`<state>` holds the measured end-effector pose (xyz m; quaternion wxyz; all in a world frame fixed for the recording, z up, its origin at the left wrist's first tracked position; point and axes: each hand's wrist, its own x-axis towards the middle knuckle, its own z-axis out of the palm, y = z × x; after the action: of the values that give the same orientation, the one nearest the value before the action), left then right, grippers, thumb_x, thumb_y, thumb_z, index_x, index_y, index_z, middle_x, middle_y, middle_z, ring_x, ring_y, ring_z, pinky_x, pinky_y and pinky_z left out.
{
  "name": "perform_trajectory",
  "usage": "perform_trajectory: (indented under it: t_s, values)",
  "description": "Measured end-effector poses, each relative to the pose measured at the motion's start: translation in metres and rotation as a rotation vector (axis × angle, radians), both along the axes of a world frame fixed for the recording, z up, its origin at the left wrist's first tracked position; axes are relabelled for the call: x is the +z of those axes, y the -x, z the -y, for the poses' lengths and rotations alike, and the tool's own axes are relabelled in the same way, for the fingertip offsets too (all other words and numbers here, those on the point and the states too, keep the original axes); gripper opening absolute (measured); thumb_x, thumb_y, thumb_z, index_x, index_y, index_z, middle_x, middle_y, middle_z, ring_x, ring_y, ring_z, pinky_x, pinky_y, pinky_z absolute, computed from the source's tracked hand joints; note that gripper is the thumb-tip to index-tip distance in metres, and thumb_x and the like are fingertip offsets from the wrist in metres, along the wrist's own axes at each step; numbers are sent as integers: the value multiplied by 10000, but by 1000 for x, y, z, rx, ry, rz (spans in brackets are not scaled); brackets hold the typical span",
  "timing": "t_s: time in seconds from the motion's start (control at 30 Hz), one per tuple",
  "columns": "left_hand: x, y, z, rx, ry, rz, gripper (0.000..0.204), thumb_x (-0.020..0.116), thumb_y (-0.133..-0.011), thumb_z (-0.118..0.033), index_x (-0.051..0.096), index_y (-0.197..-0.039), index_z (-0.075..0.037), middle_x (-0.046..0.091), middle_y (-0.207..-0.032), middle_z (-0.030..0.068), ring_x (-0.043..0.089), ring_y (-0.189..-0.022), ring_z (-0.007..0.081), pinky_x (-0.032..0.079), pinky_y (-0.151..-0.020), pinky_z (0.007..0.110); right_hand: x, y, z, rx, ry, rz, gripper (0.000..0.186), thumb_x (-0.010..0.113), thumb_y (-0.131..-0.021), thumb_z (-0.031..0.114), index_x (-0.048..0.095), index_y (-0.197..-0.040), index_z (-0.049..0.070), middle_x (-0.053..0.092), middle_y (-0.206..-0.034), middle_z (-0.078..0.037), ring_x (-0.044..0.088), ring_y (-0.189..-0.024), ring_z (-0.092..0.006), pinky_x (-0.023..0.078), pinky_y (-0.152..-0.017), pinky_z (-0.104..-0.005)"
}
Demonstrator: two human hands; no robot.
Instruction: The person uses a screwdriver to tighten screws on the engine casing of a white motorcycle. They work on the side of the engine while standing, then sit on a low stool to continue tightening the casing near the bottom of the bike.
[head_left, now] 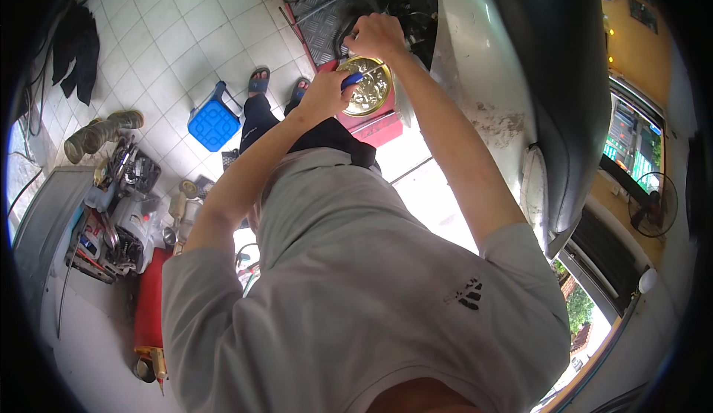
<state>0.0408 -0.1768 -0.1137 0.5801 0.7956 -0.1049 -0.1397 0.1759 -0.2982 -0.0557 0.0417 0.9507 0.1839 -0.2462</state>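
Screwdriver [353,79] in left hand [325,95], fingers around handle; shaft above golden bowl [388,96]

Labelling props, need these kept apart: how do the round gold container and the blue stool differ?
Shape: the round gold container is circular, while the blue stool has a squarish top.
Finish: the container looks shiny and metallic; the stool looks like plastic.
Place: the container shows right next to the left hand; the stool stands on the tiled floor, well apart from that hand.
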Motion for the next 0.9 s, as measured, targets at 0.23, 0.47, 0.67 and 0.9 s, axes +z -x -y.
perform_trajectory:
  t_s: [0.23,0.47,0.67,0.9]
  values:
    - [6,-10,5,80,494,-927,151,563,-859,-180,559,-825,-33,525,-574,60,468,-414,125,404,-402,274,1,-1,1,0,-15,25,347,577,-671,408,715,-697,90,659,-703,-156,656,-712,-306,522,-672,-376]
    - [-12,-24,-10,-110,977,-1414,221,579,-897,-248,514,-885,-38,439,-607,-26,313,-402,6,265,-324,167,0,-2,-3,-5,7,4,341,583,-665,403,717,-706,93,662,-709,-152,658,-708,-304,525,-675,-371]
    - [11,-9,2,36,-75,130,190,642,-773,-186,612,-798,1,556,-592,194,581,-585,375,465,-532,414,-3,2,3,-12,0,27,329,595,-668,413,725,-720,115,667,-727,-147,659,-725,-301,527,-696,-369]
    - [-1,-26,-7,100,1042,-1512,190,586,-851,-196,558,-920,-21,516,-612,53,415,-408,105,356,-385,217,-2,2,6,6,-80,59,340,608,-678,427,732,-762,122,670,-739,-142,658,-744,-305,524,-716,-377]
